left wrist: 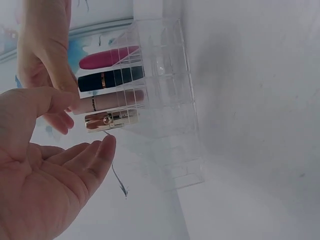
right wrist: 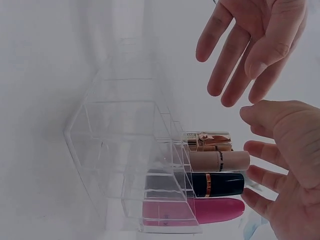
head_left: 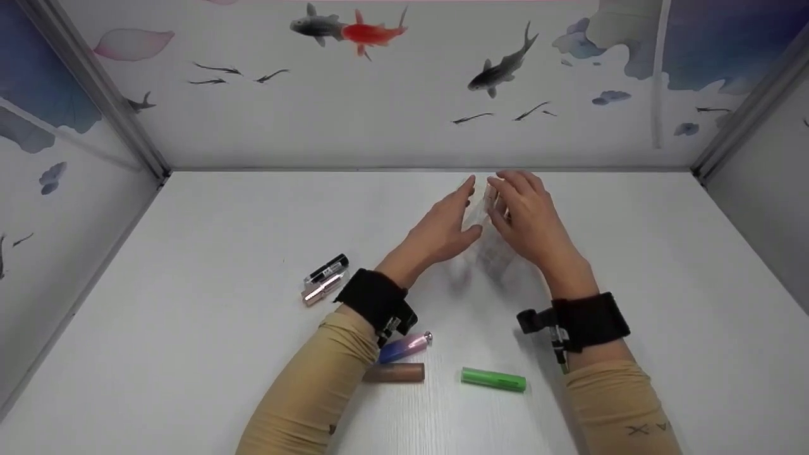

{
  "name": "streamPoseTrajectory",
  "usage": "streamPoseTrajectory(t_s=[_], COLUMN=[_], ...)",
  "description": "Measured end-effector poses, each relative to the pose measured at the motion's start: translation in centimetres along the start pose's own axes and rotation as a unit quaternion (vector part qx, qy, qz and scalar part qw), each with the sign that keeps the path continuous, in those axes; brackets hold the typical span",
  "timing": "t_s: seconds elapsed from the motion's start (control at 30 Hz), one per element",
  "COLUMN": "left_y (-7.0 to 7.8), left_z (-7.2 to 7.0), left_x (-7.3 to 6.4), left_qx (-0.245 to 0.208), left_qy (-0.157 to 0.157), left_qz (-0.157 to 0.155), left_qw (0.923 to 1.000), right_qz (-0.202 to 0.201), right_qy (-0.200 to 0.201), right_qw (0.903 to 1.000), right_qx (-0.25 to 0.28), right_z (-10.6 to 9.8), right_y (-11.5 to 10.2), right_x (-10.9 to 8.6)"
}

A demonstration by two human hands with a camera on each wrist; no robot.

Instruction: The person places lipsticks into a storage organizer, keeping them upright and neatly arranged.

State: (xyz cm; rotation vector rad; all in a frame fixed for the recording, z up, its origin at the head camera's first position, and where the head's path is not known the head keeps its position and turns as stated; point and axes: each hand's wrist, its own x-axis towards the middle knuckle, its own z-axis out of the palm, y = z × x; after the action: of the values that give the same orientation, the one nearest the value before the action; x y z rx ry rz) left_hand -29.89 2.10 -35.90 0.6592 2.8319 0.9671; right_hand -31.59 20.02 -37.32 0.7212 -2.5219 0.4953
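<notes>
A clear plastic lipstick organizer (right wrist: 130, 103) stands near the back of the table, largely hidden by both hands in the head view. It holds a row of cosmetic tubes: a pink one (right wrist: 220, 210), a black one (right wrist: 227, 183), a beige one (right wrist: 234, 161) and a gold one (right wrist: 217, 141). My right hand (head_left: 531, 218) is beside the tube tops, fingers loosely bent and not wrapped around any tube; whether a fingertip touches is unclear. To the organizer's left, my left hand (head_left: 445, 224) has extended fingers and holds nothing, its fingertips close to the gold tube.
Left of the left wrist lie a black tube (head_left: 327, 268) and a rose-gold tube (head_left: 322, 289). Nearer the front are a blue-pink tube (head_left: 406, 347), a brown tube (head_left: 398, 373) partly behind the left sleeve, and a green tube (head_left: 493, 379). Printed panels border the table.
</notes>
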Motion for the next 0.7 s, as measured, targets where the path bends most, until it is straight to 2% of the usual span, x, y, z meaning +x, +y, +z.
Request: streamPoseTrajectory(t_s=[0.17, 0.33, 0.53, 0.7], left_y=[0.5, 1.1, 1.9, 2.7], left_z=[-0.3, -0.1, -0.1, -0.2], left_x=[-1.6, -3.3, -5.6, -8.1], left_qx=[0.025, 0.049, 0.081, 0.115], left_qy=[-0.010, -0.033, -0.080, -0.119], left_qz=[-0.005, 0.001, 0.014, 0.018], left_qw=[0.9996, 0.9983, 0.9934, 0.9861], right_qz=[-0.012, 0.004, 0.022, 0.026], right_qy=[0.016, 0.009, -0.064, -0.122], right_qw=[0.9995, 0.9974, 0.9929, 0.9849], right_qx=[0.023, 0.071, 0.098, 0.120], right_z=[-0.6, -1.6, -3.2, -4.5], right_y=[-0.6, -1.5, -2.4, -3.1], right_x=[-0.8, -1.7, -3.4, -4.9])
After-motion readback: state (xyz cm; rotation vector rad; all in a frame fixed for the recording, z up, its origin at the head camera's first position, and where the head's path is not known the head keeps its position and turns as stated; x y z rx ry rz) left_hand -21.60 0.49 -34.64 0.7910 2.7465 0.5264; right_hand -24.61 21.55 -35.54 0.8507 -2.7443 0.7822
